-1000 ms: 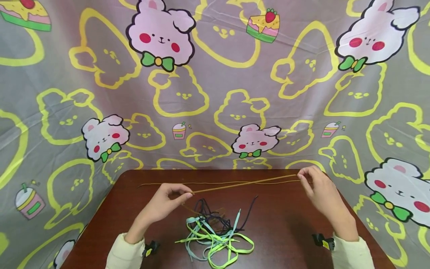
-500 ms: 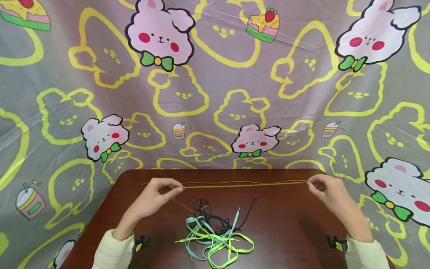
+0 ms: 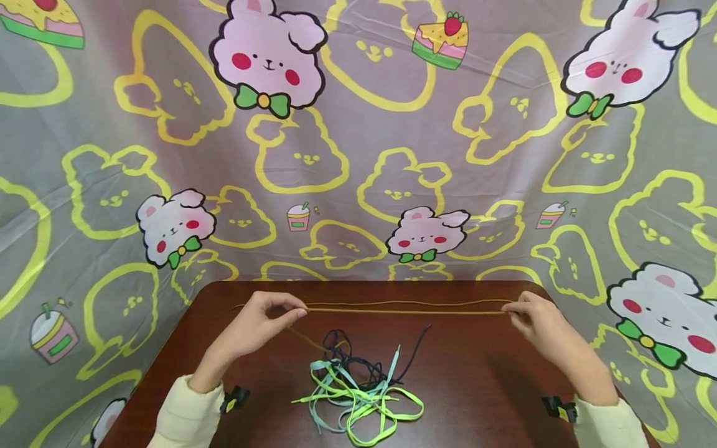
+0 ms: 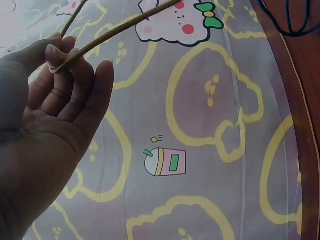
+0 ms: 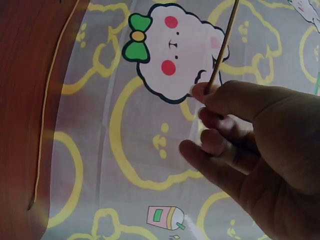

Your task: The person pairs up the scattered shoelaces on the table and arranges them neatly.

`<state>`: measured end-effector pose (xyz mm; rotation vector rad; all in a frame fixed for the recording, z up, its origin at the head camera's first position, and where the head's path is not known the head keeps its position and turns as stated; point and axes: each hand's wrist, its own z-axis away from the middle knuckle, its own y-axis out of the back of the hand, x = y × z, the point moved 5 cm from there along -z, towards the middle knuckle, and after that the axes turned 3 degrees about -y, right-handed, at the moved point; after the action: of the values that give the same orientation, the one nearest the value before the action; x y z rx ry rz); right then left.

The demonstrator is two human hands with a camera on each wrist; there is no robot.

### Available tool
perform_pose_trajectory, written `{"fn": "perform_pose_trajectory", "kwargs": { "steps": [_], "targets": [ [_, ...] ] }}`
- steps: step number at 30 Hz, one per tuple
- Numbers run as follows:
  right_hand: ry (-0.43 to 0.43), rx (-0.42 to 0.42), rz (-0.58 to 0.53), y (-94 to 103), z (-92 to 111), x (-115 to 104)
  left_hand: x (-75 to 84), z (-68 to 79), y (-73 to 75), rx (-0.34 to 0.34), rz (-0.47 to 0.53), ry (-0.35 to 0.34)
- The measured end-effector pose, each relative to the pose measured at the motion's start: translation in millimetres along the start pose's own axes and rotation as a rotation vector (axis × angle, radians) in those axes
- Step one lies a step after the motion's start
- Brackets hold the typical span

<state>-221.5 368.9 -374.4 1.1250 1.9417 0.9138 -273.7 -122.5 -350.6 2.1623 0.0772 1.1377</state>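
A thin yellow-brown shoelace [image 3: 403, 311] runs straight and nearly level between both hands in the head view. The left hand [image 3: 260, 323] pinches it between thumb and fingertips; from there a tail drops toward the pile of laces. At the other side, the right hand [image 3: 546, 326] pinches the lace between thumb and forefinger. Its remaining fingers are loosely bent, as the right wrist view shows around the lace [image 5: 225, 47]. A second yellow-brown shoelace [image 3: 392, 303] lies stretched along the far part of the table, just behind the held one.
Tangled on the dark red-brown table [image 3: 465, 386] are a neon green lace [image 3: 417, 418], a light blue lace [image 3: 396, 361] and a navy lace [image 3: 417, 351]. A grey curtain [image 3: 358, 130] with cartoon prints hangs behind and beside the table.
Both hands have moved apart, the left leftward and the right slightly outward and down. The held shoelace has gone from slanting to nearly level. The pile has hardly moved.
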Motion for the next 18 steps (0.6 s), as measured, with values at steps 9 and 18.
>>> {"fn": "perform_pose_trajectory", "kwargs": {
  "steps": [9,18],
  "targets": [
    [0.018,-0.014,0.014,3.1,-0.7,10.1,-0.6,-0.8,13.2,-0.005,-0.062,0.021],
    [-0.023,-0.05,0.026,13.6,6.7,24.5,1.7,-1.6,31.0,0.02,-0.087,0.012]
  ]
}}
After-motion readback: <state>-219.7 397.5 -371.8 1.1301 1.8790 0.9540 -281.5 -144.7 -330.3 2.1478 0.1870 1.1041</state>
